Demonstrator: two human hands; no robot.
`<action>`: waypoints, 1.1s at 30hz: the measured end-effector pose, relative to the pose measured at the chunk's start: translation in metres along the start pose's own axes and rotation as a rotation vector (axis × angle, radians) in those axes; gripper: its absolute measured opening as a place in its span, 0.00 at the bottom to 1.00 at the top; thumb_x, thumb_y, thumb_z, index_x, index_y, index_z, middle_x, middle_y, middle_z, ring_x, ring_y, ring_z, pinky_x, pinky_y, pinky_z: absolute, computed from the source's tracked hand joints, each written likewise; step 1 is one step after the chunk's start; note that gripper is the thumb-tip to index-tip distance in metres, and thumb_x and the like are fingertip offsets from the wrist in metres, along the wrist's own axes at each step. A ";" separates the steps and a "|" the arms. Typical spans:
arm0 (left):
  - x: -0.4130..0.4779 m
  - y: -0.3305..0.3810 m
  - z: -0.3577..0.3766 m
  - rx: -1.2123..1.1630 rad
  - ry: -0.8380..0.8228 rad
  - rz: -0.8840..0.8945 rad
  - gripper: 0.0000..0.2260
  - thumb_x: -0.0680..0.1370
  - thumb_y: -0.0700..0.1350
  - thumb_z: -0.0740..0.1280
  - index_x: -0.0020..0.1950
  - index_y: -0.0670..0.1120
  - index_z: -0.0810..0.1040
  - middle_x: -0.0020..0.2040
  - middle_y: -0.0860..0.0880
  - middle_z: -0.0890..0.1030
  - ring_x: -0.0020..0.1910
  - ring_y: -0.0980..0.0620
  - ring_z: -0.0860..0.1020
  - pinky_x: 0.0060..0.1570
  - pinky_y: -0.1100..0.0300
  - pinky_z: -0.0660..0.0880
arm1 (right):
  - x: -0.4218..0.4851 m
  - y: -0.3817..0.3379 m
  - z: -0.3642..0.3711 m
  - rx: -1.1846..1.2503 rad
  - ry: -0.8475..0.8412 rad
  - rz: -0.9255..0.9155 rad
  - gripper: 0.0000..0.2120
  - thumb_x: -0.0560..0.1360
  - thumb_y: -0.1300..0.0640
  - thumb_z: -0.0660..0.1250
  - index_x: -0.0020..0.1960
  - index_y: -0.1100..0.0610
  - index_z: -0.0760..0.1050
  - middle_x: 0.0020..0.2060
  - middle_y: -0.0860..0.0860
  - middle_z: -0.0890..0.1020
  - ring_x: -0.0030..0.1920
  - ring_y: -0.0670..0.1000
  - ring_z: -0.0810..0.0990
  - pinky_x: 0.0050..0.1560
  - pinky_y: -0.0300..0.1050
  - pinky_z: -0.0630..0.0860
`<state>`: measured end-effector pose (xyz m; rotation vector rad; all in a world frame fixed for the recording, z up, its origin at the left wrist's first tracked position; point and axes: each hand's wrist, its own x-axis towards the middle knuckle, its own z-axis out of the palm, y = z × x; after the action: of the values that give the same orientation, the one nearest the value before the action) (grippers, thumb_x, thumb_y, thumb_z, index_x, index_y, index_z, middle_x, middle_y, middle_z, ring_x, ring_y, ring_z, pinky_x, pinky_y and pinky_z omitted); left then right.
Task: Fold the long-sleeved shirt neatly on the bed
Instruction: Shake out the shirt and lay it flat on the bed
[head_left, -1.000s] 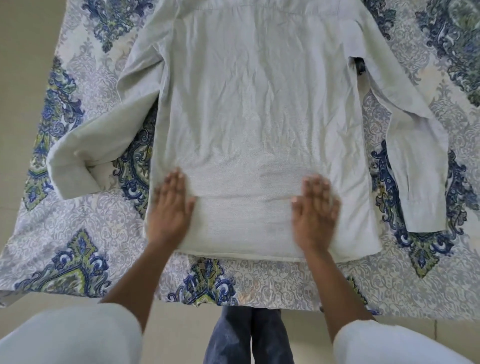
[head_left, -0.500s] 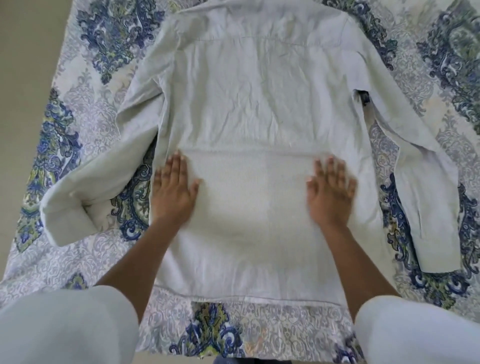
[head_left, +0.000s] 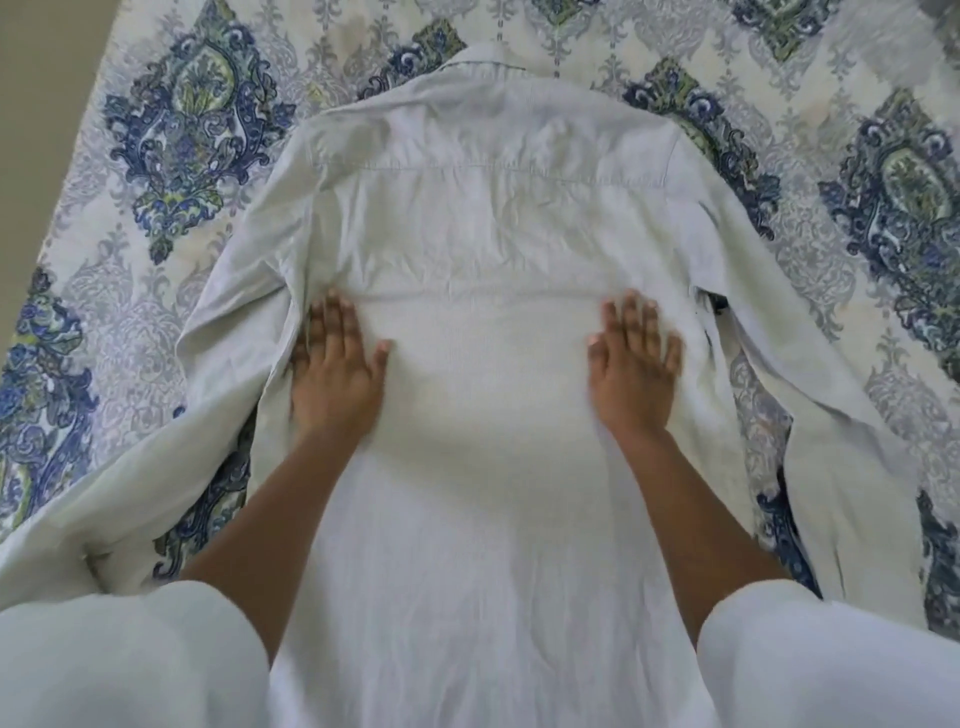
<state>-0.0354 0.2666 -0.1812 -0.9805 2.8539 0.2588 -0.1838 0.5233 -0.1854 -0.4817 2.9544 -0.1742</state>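
Note:
A pale grey long-sleeved shirt (head_left: 488, 218) lies flat, back side up, on the bed, its collar at the far end. Its left sleeve (head_left: 156, 457) runs down to the lower left and its right sleeve (head_left: 841, 441) down the right side. My left hand (head_left: 335, 371) rests palm down on the left side of the shirt's middle, fingers together and pointing away from me. My right hand (head_left: 631, 366) presses flat on the right side at the same height. Neither hand grips the cloth. A faint crease crosses the cloth just beyond my fingertips.
The bed carries a cover (head_left: 171, 135) patterned in blue, green and grey, spreading around the shirt on all sides. A strip of plain floor (head_left: 47, 78) shows at the far left. My white sleeves fill the lower corners.
Both flat hands have slid up the shirt from near its hem to its middle, staying apart. The view has moved forward, so the collar now shows and the hem is out of sight.

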 end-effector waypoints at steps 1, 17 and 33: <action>0.008 0.012 -0.002 -0.015 0.010 0.001 0.30 0.80 0.57 0.43 0.77 0.40 0.45 0.78 0.42 0.46 0.77 0.46 0.45 0.74 0.50 0.43 | 0.010 -0.010 -0.004 0.029 0.020 0.043 0.29 0.77 0.47 0.42 0.75 0.54 0.57 0.75 0.55 0.58 0.75 0.57 0.56 0.72 0.61 0.52; 0.165 0.058 -0.020 -0.106 0.099 0.061 0.28 0.81 0.55 0.45 0.77 0.44 0.41 0.78 0.46 0.42 0.76 0.48 0.40 0.75 0.50 0.41 | 0.178 -0.033 -0.024 -0.001 -0.029 -0.092 0.25 0.81 0.48 0.46 0.77 0.49 0.46 0.77 0.50 0.44 0.77 0.54 0.42 0.74 0.59 0.43; 0.198 0.082 -0.027 -0.055 0.038 0.353 0.27 0.80 0.57 0.42 0.75 0.47 0.40 0.76 0.50 0.41 0.76 0.51 0.42 0.74 0.53 0.39 | 0.204 -0.065 -0.031 -0.052 0.038 -0.142 0.27 0.78 0.45 0.40 0.76 0.48 0.43 0.77 0.50 0.44 0.77 0.55 0.42 0.71 0.61 0.39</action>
<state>-0.2424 0.2064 -0.1762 -0.4850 3.0550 0.3537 -0.3598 0.3988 -0.1706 -0.7029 2.9686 -0.1239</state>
